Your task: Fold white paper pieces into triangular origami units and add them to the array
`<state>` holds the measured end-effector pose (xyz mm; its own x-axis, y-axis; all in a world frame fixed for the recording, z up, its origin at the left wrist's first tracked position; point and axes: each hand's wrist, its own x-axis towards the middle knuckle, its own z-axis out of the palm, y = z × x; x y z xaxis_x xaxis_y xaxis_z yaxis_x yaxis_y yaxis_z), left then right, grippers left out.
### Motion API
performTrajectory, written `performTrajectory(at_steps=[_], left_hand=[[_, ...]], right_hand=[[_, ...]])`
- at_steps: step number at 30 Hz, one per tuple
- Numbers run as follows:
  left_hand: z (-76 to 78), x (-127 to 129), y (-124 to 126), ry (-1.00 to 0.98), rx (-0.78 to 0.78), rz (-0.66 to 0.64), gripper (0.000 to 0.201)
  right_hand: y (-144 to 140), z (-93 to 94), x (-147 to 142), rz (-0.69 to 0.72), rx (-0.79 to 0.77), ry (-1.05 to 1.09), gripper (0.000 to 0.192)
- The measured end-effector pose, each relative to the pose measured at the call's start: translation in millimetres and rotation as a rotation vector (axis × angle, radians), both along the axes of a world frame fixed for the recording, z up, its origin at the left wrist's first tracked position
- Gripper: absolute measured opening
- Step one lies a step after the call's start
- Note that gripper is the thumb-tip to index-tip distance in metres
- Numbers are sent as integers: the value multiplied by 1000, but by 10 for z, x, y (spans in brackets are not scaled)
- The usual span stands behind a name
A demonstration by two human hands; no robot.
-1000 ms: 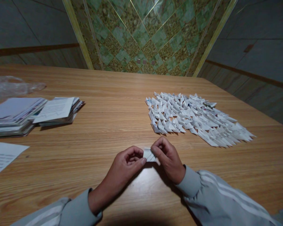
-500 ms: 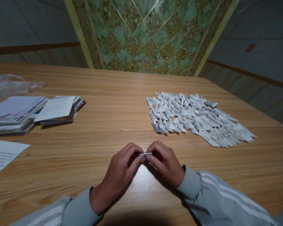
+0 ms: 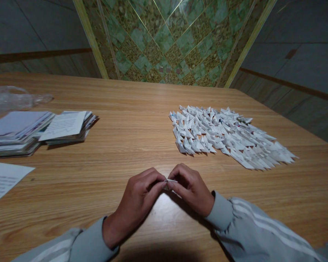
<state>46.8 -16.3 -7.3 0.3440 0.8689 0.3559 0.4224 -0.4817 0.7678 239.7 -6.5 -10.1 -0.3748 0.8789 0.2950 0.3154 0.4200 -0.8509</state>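
A small folded piece of white paper [image 3: 171,180] is pinched between my two hands, just above the wooden table [image 3: 120,156]. My left hand [image 3: 142,194] grips its left end between thumb and forefinger. On the other end, my right hand [image 3: 190,187] holds it the same way, thumb below and fingers curled over. Most of the folded paper is hidden by my fingertips, so its full shape cannot be made out. Beyond my right hand lies a large cluster of folded white paper boats [image 3: 207,131], packed closely in rows.
Stacked papers and booklets [image 3: 16,127] lie at the left, beside a smaller stack topped by a printed sheet [image 3: 65,125]. One loose printed sheet [image 3: 8,178] lies nearer me. Behind the stacks is a clear plastic bag [image 3: 11,98]. A tiled wall [image 3: 164,43] stands past the table.
The folded paper has tilted slightly, and my left fingertips have shifted a little along it. Both hands stay in nearly the same place. The stacks and paper boats are unmoved.
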Motion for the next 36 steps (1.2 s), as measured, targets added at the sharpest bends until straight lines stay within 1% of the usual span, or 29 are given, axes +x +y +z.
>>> performTrajectory(at_steps=[4, 6, 8, 12, 16, 20, 23, 25, 27, 30, 31, 33, 36], left_hand=[[-22, -7, 8, 52, 28, -33, 16], [-24, -2, 16, 34, 19, -25, 13], [-17, 4, 24, -17, 5, -8, 11], [3, 6, 30, -94, -12, 9, 13], [7, 6, 22, -73, -16, 13, 14], [27, 25, -7, -54, 20, 36, 14], [59, 37, -41, -85, 23, 50, 16], [73, 40, -51, -140, -3, 87, 17], [72, 39, -42, -249, -53, 171, 16], [49, 46, -10, -489, -235, 308, 13], [41, 53, 0, -573, -315, 326, 14], [32, 73, 15, -723, -460, 320, 20], [41, 107, 25, -883, -571, 304, 25]], right_hand=[[4, -15, 8, 37, 62, -31, 19], [12, -21, 10, 48, 43, -15, 19], [22, -25, 10, 41, -17, 24, 19], [30, -35, 7, 30, -107, 76, 19], [17, -42, 7, 25, -109, 50, 19], [-5, -28, 8, 55, -66, 43, 21], [-17, -20, 7, 101, -63, 92, 23], [-15, -23, 6, 108, -80, 156, 22], [0, -35, 7, 69, -95, 245, 22], [32, -64, 11, -66, -108, 376, 20], [40, -75, 12, -105, -109, 402, 19], [44, -97, 14, -151, -95, 416, 17], [23, -102, 13, -191, -11, 358, 10]])
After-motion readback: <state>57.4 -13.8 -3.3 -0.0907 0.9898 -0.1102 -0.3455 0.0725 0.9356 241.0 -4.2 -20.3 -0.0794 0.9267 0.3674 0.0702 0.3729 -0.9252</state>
